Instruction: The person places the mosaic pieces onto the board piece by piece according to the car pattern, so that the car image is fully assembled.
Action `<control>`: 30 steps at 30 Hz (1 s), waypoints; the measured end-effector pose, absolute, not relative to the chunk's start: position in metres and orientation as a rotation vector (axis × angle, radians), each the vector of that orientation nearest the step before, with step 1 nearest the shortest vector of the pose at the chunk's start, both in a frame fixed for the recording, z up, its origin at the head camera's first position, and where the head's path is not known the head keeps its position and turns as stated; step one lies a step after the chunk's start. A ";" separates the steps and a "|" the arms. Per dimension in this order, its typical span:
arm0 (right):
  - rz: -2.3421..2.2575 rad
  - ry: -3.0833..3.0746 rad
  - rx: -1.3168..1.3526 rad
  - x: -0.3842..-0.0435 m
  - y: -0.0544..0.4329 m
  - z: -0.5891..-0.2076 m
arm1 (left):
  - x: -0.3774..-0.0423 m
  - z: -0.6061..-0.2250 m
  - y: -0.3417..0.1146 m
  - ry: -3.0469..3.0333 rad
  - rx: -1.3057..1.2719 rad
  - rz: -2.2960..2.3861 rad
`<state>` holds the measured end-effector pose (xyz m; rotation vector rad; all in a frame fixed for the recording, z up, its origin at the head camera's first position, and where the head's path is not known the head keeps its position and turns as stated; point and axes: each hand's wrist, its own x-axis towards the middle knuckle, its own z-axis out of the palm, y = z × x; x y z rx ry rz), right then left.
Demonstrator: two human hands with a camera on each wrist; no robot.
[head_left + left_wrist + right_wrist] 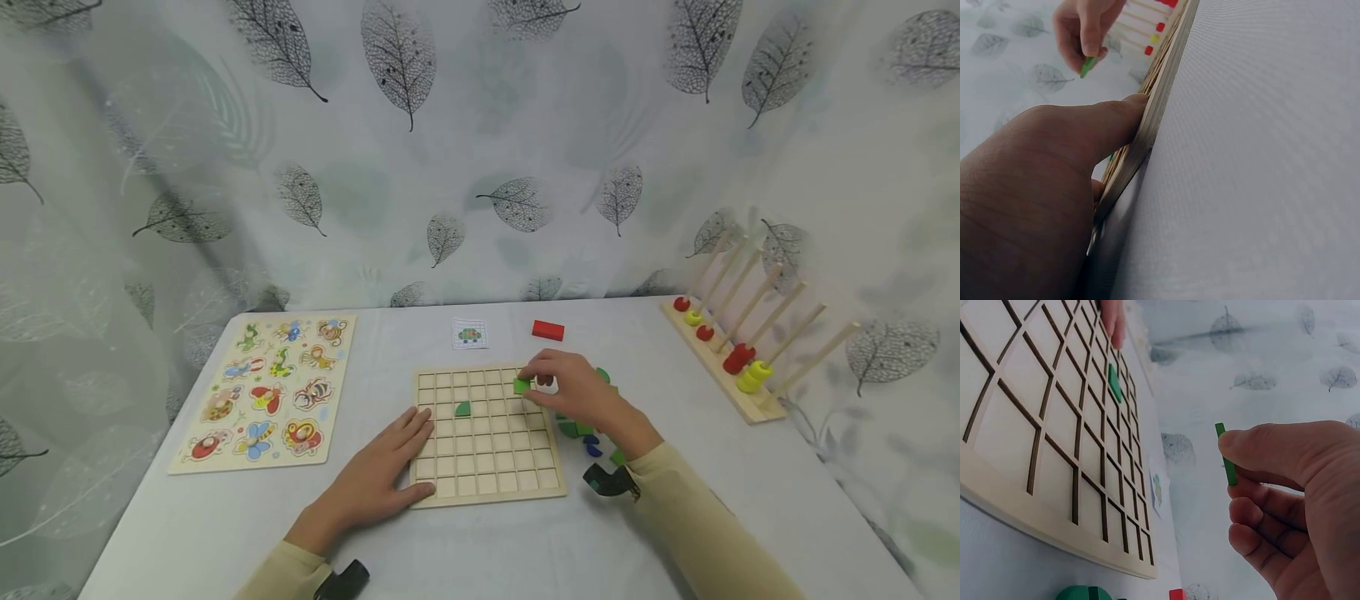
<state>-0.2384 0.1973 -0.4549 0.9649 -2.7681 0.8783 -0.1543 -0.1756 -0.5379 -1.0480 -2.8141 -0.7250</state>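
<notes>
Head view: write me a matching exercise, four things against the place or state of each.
Things:
1. Left hand
2. Right hand
3. Red block
4. Peg rack

Places and states:
A. Carries red and yellow beads
B. Lies to the right of the small picture card, beyond the gridded board
C. Pinches a green piece
D. Rests at the board's left edge

Pairs: 1-D, 2-C, 3-B, 4-A

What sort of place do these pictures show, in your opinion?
It is probably a play or learning corner: a wooden grid board, a colourful picture board and a wooden peg stand share one white-covered table.
</notes>
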 end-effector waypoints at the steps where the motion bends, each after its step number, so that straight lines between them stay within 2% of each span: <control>1: 0.878 -2.770 0.969 -0.239 0.197 -0.456 | -0.154 -0.538 -0.176 -2.810 -1.048 -0.726; 16: 0.908 -2.841 0.928 -0.238 0.178 -0.454 | -0.152 -0.533 -0.175 -2.842 -1.040 -0.723; 30: 0.980 -2.796 1.019 -0.240 0.164 -0.461 | -0.152 -0.533 -0.175 -2.834 -1.042 -0.721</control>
